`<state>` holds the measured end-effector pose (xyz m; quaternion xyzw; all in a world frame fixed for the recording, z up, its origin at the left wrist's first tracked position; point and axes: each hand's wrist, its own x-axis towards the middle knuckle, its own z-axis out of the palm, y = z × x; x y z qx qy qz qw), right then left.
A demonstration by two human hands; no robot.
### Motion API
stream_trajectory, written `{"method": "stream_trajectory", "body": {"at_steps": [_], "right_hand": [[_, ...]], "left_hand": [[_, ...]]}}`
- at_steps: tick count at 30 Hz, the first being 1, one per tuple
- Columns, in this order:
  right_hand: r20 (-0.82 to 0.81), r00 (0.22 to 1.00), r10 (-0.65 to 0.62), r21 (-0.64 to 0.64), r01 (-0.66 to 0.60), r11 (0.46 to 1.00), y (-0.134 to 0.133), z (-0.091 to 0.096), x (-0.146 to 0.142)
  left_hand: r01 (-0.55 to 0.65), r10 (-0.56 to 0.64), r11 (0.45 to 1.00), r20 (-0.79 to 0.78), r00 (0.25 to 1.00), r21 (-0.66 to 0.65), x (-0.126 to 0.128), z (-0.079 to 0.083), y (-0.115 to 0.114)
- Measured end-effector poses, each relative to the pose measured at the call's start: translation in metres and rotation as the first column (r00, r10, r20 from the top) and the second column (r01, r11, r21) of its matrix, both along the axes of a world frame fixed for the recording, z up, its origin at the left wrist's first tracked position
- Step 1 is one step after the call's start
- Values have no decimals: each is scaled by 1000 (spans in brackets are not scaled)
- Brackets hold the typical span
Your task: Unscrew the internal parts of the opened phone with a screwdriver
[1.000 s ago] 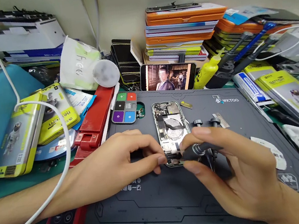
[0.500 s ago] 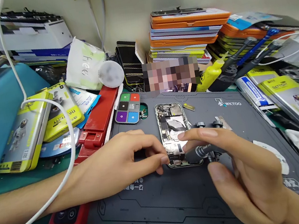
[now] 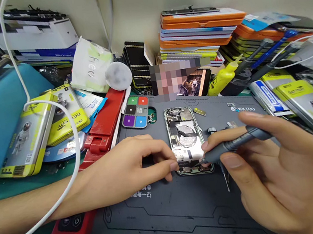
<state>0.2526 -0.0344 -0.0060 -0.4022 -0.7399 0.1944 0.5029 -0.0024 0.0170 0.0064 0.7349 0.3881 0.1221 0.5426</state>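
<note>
An opened phone (image 3: pixel 190 151) lies on the grey work mat, its inner parts bare and a round coil showing in the middle. My left hand (image 3: pixel 148 161) is closed at the phone's lower left edge, thumb and forefinger against the frame. In my right hand (image 3: pixel 279 164) is a dark grey screwdriver (image 3: pixel 232 143), tilted, with its tip down at the phone's lower part. Other dark tools with thin metal tips (image 3: pixel 227 181) lie partly hidden under that hand. A small yellow-gold piece (image 3: pixel 200 112) rests by the phone's upper right corner.
A magnetic screw pad (image 3: pixel 135 112) with coloured squares lies left of the phone. A red folding lamp (image 3: pixel 106 119) and a white cable (image 3: pixel 76 145) cross the left side. Battery boxes (image 3: pixel 26 137), orange boxes (image 3: pixel 200 19), a yellow bottle (image 3: pixel 223 76) and a lit phone (image 3: pixel 198 82) surround the mat (image 3: pixel 172 217).
The screwdriver has tipped from pointing towards me to lying slanted in my right hand, its tip at the phone. My right hand has shifted right. My left hand stays in place.
</note>
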Motion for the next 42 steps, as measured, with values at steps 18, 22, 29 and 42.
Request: {"method": "stream_trajectory", "body": {"at_steps": [18, 22, 29, 42], "right_hand": [[177, 977, 122, 86, -139, 987, -2, -16, 9], [199, 957, 209, 54, -224, 973, -1, -9, 10], [161, 964, 212, 75, -226, 971, 1, -11, 9], [92, 996, -1, 48, -3, 999, -1, -5, 4]], "left_hand": [[24, -22, 997, -28, 999, 77, 0, -3, 0], [27, -25, 995, -26, 999, 94, -1, -4, 1], [26, -24, 996, -30, 999, 85, 0, -3, 0], [11, -8, 998, -55, 998, 59, -1, 0, 0]]}}
